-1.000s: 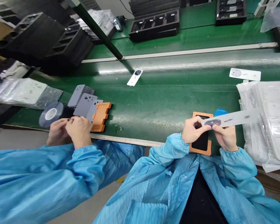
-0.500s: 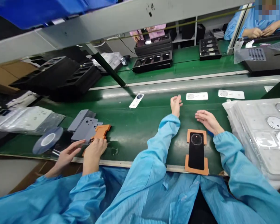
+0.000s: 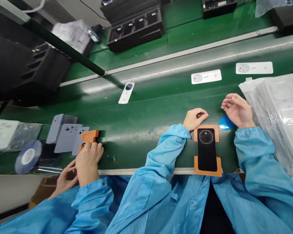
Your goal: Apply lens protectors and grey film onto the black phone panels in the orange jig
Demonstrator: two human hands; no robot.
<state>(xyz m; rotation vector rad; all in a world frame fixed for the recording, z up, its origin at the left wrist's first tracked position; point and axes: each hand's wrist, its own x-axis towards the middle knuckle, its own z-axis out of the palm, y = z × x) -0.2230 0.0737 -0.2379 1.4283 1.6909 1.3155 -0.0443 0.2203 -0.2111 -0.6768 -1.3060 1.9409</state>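
A black phone-shaped panel (image 3: 206, 154) with a round camera ring at its top lies in an orange fixture (image 3: 199, 165) at the table's front edge. Just beyond the fixture's upper left corner is my left hand (image 3: 193, 119), thumb and fingers brought together, nothing visible between them. My right hand (image 3: 239, 111) is to the right, fingers curved and apart from the thumb, with nothing seen in it. Partly behind that hand lies a shiny blue round disc (image 3: 225, 123) on the green table.
White cards with round marks, one (image 3: 206, 77) among them, lie toward the back. Clear plastic trays (image 3: 278, 107) stand at the right. At left, a co-worker's hands (image 3: 88, 162) work at another orange fixture (image 3: 90, 136), near grey sheets (image 3: 67, 138) and a film roll (image 3: 28, 157).
The view has tipped down and closer. My left hand has come back to the fixture, its fingers closing together. My right hand has turned with fingers curving, by the blue disc.
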